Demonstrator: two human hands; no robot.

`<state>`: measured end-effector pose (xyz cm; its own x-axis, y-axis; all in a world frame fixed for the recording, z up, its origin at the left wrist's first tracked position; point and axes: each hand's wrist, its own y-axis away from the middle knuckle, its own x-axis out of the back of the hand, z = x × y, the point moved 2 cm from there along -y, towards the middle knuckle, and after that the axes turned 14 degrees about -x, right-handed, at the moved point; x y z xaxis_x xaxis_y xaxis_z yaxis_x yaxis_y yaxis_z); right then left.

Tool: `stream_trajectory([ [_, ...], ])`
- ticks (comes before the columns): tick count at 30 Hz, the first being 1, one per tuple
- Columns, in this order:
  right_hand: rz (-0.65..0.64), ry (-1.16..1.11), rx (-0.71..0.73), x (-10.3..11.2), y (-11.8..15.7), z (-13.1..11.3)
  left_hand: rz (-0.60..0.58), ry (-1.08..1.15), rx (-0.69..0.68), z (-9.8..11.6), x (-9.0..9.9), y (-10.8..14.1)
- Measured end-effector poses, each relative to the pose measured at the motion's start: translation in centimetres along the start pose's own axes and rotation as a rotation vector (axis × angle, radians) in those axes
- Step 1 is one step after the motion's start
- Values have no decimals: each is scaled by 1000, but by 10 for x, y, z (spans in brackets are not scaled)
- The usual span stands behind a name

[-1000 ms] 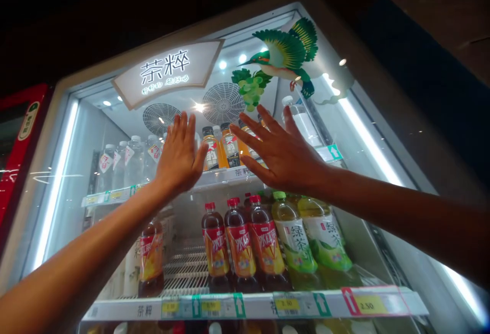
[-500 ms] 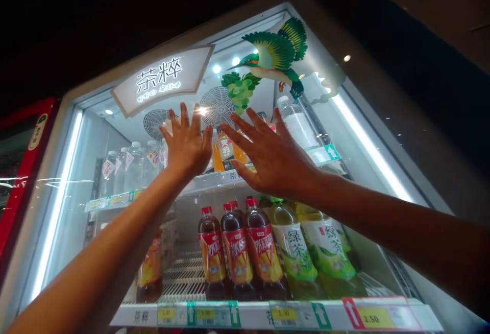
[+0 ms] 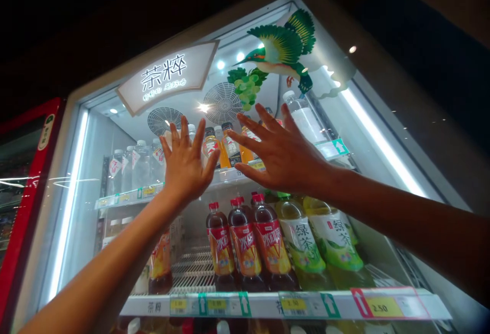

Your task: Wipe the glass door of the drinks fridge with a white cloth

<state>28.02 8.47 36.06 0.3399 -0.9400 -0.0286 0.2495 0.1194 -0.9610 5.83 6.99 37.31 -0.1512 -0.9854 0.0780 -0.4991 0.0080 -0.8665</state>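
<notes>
Both hands are raised with fingers spread in front of a lit drinks fridge's glass door; whether they touch the glass I cannot tell. My left hand is open and holds nothing, in front of the upper shelf. To its right, my right hand is open too, nothing in it. Between and behind the hands stand orange juice bottles. Below are red-capped iced tea bottles and green tea bottles on the lower shelf. Clear bottles stand left of my left hand.
A fan-shaped sign and a kingfisher sticker sit high on the fridge front. Price tags line the lower shelf edge. A red-framed fridge stands at the left.
The fridge and its bottles sit slightly further right in view. My left hand has moved a little right and down, its fingers spread wider; my right hand stays spread.
</notes>
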Motion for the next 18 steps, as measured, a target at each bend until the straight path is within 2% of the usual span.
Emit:
stream_trajectory([
  [3,-34,30,15,1,-1,4,15,-12,-150,15,3,52],
  [5,-69,44,19,1,-3,3,-21,1,-219,3,8,77],
  [6,-80,48,7,0,-3,0,-40,9,-219,-12,12,78],
  [7,-87,53,-13,-1,-3,-6,-51,18,-190,-32,16,72],
  [9,-84,64,-63,-5,0,-27,-27,13,36,-78,22,48],
  [10,-80,68,-89,-8,4,-41,-11,16,161,-95,23,38],
  [11,-73,69,-109,-12,8,-57,0,21,223,-105,24,35],
  [12,-66,68,-125,-15,13,-74,12,28,246,-106,23,40],
  [14,-50,55,-152,-21,23,-106,44,39,175,-88,21,76],
  [16,-42,39,-178,-26,27,-131,57,27,4,-62,22,129],
  [18,-52,32,-181,-30,20,-147,-20,47,-181,-55,24,166],
])
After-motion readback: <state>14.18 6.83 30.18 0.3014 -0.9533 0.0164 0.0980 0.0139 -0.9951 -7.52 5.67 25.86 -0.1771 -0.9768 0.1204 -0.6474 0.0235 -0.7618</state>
